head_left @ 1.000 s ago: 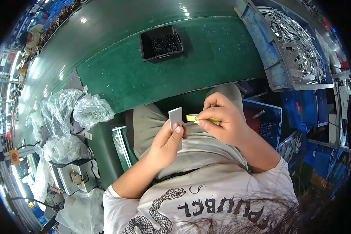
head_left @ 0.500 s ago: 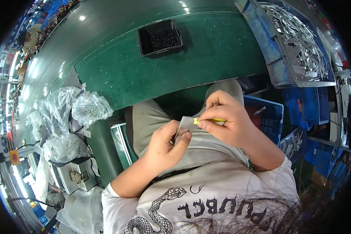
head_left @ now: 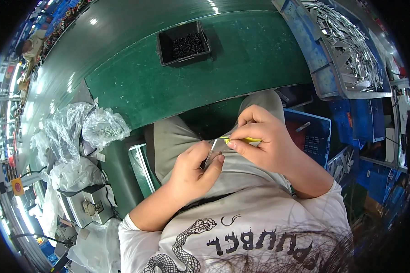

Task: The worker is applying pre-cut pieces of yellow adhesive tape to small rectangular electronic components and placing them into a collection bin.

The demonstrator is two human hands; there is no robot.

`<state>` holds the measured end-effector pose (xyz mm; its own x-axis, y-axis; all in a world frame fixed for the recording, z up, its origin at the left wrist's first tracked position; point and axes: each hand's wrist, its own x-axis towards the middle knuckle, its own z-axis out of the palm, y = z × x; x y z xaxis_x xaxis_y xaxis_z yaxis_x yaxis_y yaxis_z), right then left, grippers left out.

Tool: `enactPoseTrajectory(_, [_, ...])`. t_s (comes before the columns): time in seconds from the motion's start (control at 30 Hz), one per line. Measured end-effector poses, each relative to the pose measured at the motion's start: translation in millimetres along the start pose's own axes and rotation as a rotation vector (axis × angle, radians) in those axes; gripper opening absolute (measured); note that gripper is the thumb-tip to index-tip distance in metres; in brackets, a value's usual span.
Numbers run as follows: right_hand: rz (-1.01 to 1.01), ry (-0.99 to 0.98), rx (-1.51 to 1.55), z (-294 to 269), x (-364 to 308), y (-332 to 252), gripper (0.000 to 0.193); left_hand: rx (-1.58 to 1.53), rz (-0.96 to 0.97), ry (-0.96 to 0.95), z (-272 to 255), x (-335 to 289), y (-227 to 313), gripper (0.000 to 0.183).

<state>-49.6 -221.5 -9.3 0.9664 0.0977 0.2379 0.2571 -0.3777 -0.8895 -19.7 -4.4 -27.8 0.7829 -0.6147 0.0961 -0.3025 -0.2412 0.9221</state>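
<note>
Over my lap, my left hand (head_left: 192, 169) is closed on a thin, flat, silver-grey metal piece (head_left: 212, 150), pinched between thumb and fingers. The piece stands nearly edge-on, so little of its face shows. To the right of it, my right hand (head_left: 265, 140) grips a slim yellow hand tool (head_left: 251, 140) between thumb and fingertips. The tool's tip points left and lies close to the upper end of the metal piece; whether they touch I cannot tell. What kind of tool it is does not show clearly.
A black bin (head_left: 161, 48) with small black parts stands on the green table (head_left: 141, 86). At the far right, a blue crate (head_left: 321, 73) is heaped with metal strips. Clear plastic bags (head_left: 107, 127) lie at the left, above a metal box (head_left: 93, 205).
The metal piece has been tilted from showing its flat face to nearly edge-on. The yellow tool has shifted slightly left and up. Both hands stay nearly in place.
</note>
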Motion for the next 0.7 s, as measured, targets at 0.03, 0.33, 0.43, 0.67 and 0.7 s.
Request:
enactPoseTrajectory(0.03, [0.001,-0.001,-0.006,-0.2,-0.2,-0.3,0.009,0.000,0.000,-0.001,0.1,0.3,1.0,0.017])
enactPoseTrajectory(0.33, [-0.011,0.018,-0.027,1.3,-0.6,-0.2,0.009,-0.010,0.026,0.009,0.4,3.6,4.4,0.016])
enactPoseTrajectory(0.43, [-0.002,0.008,-0.028,0.5,-1.0,-1.6,0.009,0.023,0.044,-0.013,-0.4,1.9,1.7,0.015])
enactPoseTrajectory(0.67, [0.023,0.014,-0.046,4.9,-2.7,-2.9,0.013,0.001,0.062,-0.011,1.3,1.4,-5.3,0.025])
enactPoseTrajectory(0.7, [0.023,0.015,-0.046,6.1,-3.1,-1.3,0.013,0.001,0.107,0.005,2.0,1.5,-6.7,0.026])
